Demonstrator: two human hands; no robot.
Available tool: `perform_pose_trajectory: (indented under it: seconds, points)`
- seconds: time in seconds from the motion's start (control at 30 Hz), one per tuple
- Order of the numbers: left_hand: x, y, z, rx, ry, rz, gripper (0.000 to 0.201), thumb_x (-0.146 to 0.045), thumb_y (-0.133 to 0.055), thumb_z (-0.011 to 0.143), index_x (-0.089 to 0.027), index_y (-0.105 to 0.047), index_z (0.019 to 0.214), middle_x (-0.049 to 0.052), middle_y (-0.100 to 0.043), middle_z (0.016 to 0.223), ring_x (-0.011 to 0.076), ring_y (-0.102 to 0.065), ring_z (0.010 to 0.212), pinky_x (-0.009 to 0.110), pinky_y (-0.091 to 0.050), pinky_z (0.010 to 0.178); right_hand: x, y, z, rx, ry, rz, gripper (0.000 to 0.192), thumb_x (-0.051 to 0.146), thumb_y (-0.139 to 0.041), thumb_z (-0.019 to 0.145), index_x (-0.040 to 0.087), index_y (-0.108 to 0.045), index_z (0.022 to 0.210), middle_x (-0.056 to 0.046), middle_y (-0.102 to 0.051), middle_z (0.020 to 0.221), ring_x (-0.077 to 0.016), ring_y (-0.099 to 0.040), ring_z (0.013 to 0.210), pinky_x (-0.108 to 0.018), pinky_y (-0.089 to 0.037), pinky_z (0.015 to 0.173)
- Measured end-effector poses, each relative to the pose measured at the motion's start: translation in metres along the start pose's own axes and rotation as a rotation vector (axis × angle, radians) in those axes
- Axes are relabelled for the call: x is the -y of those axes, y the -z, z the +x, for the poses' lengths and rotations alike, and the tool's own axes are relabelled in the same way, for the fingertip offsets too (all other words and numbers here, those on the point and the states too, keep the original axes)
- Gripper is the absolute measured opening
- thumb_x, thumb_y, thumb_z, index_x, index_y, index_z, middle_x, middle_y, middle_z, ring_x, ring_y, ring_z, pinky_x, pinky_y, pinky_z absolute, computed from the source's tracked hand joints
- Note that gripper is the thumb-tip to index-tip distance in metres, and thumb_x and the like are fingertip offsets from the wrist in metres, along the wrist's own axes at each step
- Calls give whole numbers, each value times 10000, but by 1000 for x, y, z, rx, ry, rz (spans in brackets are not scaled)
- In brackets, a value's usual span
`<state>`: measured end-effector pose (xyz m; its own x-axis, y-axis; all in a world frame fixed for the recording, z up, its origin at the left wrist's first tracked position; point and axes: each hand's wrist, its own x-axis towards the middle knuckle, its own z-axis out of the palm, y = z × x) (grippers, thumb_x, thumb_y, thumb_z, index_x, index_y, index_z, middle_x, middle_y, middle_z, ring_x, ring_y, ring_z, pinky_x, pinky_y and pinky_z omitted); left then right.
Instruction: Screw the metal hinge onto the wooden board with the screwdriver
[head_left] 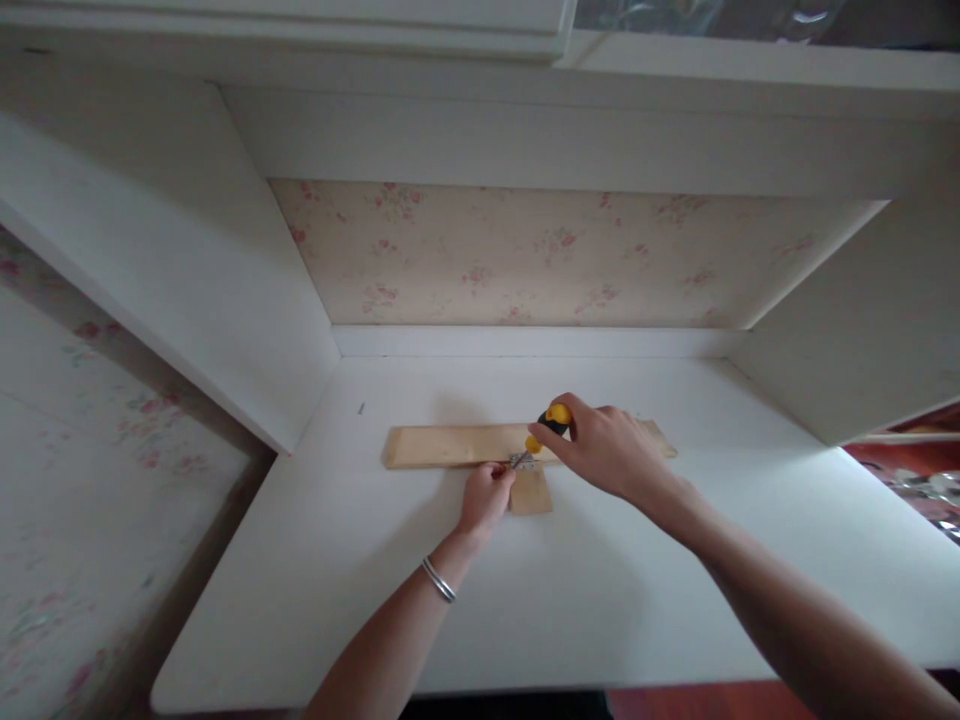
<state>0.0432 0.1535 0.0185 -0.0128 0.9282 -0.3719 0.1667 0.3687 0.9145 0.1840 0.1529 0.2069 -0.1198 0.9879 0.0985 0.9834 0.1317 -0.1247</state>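
A long pale wooden board [442, 446] lies across the white tabletop, and a short wooden block [531, 492] meets its near edge. Where the two meet sits a small metal hinge [523, 461]. My right hand [604, 443] is wrapped around a yellow and black screwdriver [555, 420], whose shaft slants down to the hinge. Close by the tip, my left hand [487, 492] is closed in a pinch at the hinge's left side, beside the block. Whatever lies between its fingertips is too small to make out. Behind my right hand, part of the board is hidden.
The white tabletop [360, 560] is enclosed by a left side panel [172, 230], a right side panel [877, 320] and an overhead cabinet [285, 25]. A small metal piece, perhaps a screw [361, 408], lies left of the board. Floral wallpaper [480, 260] covers the back.
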Motion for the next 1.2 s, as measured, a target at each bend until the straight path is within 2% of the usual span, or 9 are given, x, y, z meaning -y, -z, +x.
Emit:
perform_pose_trajectory:
  seconds: [0.1,0.23,0.4,0.53,0.6,0.77,0.93,1.1,1.2]
  points:
    - [1,0,1,-6,-4,25,225,-335,-569,754,-134,-668,777,44,-654,653,111,-525,491,209,-322,456,2,14,11,110,94,-65,333,505,-460,825,260,-604,999,-30,-621,718,-217,-580,650,-274,-317,560]
    - [0,1,1,-22,-55,-5,179,-295,-597,718,-141,-686,735,53,-688,742,138,-589,664,207,-368,549,3,22,19,179,237,-73,309,434,-494,811,289,-597,1063,-32,-654,817,-222,-600,710,-288,-340,603]
    - [-2,1,0,-14,-55,-55,187,-290,-595,707,-135,-699,728,45,-681,736,132,-570,670,209,-363,572,9,22,20,139,166,-179,450,593,-372,853,237,-640,910,-83,-637,731,-271,-606,697,-350,-380,627]
    - [-3,1,-1,-18,-53,-25,182,-293,-594,699,-137,-686,678,27,-648,657,116,-523,598,210,-320,524,11,23,21,109,223,-152,310,433,-454,837,250,-593,1045,-66,-661,912,-250,-614,759,-336,-394,651]
    - [-4,1,-1,-25,-45,-26,178,-288,-594,696,-135,-682,673,29,-647,655,113,-514,587,211,-309,514,11,24,22,99,268,-149,318,418,-469,829,264,-565,1090,-53,-655,985,-255,-617,779,-334,-398,646]
    - [-6,2,-2,-26,-42,-40,188,-292,-591,694,-134,-691,709,47,-677,720,126,-547,647,216,-346,554,13,27,25,130,225,-260,466,572,-359,876,192,-603,994,-115,-649,773,-301,-620,749,-375,-404,650]
    - [-3,2,-1,-31,-48,-20,197,-306,-587,697,-140,-692,712,41,-674,710,137,-555,664,226,-347,563,18,34,33,192,336,-227,310,416,-477,838,247,-589,1073,-84,-660,938,-268,-621,803,-369,-411,691]
    - [-2,1,0,-44,-40,-35,193,-307,-595,692,-141,-690,714,34,-666,699,130,-546,656,224,-340,569,24,35,42,165,276,-323,524,600,-350,867,175,-646,944,-145,-649,820,-338,-618,809,-427,-419,676]
    - [-2,1,0,-47,-49,-34,184,-298,-597,687,-134,-678,670,21,-635,636,119,-513,610,220,-306,534,26,37,46,195,343,-342,352,428,-398,871,197,-625,1007,-128,-657,907,-320,-621,831,-415,-431,680]
